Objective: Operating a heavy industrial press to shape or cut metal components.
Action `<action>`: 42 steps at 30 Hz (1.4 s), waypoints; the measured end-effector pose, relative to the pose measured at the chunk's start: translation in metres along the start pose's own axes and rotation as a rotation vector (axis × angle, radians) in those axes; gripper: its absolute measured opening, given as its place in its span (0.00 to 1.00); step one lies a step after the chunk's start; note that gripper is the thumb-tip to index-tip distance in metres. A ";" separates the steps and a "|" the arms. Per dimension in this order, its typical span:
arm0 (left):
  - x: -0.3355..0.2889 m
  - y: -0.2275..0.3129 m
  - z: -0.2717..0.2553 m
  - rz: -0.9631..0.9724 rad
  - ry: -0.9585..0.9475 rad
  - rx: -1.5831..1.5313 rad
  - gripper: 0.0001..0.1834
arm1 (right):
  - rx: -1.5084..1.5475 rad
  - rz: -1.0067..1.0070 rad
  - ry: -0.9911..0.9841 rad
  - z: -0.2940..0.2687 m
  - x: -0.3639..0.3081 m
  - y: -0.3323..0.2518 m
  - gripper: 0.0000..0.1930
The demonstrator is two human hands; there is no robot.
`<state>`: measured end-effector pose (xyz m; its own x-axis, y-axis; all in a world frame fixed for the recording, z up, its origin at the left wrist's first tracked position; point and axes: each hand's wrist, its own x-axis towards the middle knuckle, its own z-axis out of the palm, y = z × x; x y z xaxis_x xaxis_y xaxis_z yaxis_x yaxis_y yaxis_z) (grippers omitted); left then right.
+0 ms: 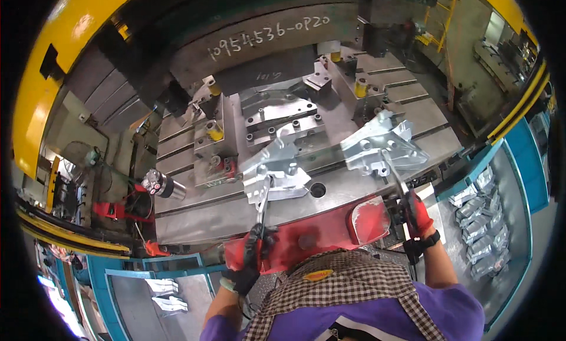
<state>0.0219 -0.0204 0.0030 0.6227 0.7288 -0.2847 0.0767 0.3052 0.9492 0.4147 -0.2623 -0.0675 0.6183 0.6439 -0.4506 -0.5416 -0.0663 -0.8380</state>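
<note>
My left hand (253, 255), in a black and red work glove, is closed around a long tongs-like metal tool (263, 210). At the tool's far end is a silvery stamped sheet-metal part (272, 169), over the front of the press bed. In a similar glove, my right hand (417, 214) grips a second tongs-like metal tool (396, 174). Its tip meets another stamped sheet-metal part (377, 143), farther right above the bed. Between and beyond the two parts, the die (283, 111) sits under the dark upper block. The gloved fingers partly hide both handles.
Guide posts with yellow tops (214, 130) flank the die. A red panel (306, 238) spans the bed's front edge. On the left stands a metal spray can (164, 184). A blue-edged bin (519, 223) at right holds several stamped parts; another tray (135, 299) lies lower left.
</note>
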 end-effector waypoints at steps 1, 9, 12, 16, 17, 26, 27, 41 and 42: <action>-0.007 -0.010 -0.004 -0.070 0.013 -0.016 0.22 | 0.032 0.011 -0.012 0.021 0.006 -0.002 0.15; 0.003 -0.038 -0.018 -0.104 -0.138 -0.110 0.21 | 0.074 0.051 -0.295 0.203 0.086 -0.013 0.19; -0.010 -0.020 -0.025 -0.038 -0.123 0.059 0.24 | 0.099 0.059 -0.369 0.279 0.104 -0.028 0.23; -0.030 -0.022 -0.026 -0.043 -0.115 -0.072 0.22 | -0.149 0.082 -0.207 0.293 0.219 0.009 0.31; -0.034 -0.031 -0.037 -0.032 -0.116 -0.054 0.20 | -0.192 0.068 -0.212 0.306 0.225 0.012 0.32; -0.041 -0.048 -0.068 -0.175 -0.233 0.115 0.16 | -0.902 -0.364 -0.190 0.306 0.161 -0.039 0.31; -0.038 -0.049 -0.070 -0.246 -0.293 0.107 0.17 | -0.739 -0.451 -0.270 0.281 0.155 -0.033 0.30; -0.085 -0.107 -0.088 0.046 -0.236 1.233 0.34 | -1.705 -0.566 -0.477 0.015 -0.076 0.063 0.34; -0.080 -0.104 -0.084 -0.036 -0.234 1.187 0.34 | -1.719 -0.564 -0.447 0.021 -0.074 0.064 0.34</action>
<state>-0.1010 -0.0593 -0.0845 0.7222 0.5653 -0.3985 0.6870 -0.5192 0.5084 0.3222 -0.2981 -0.0814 0.1661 0.9697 -0.1790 0.9214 -0.2173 -0.3221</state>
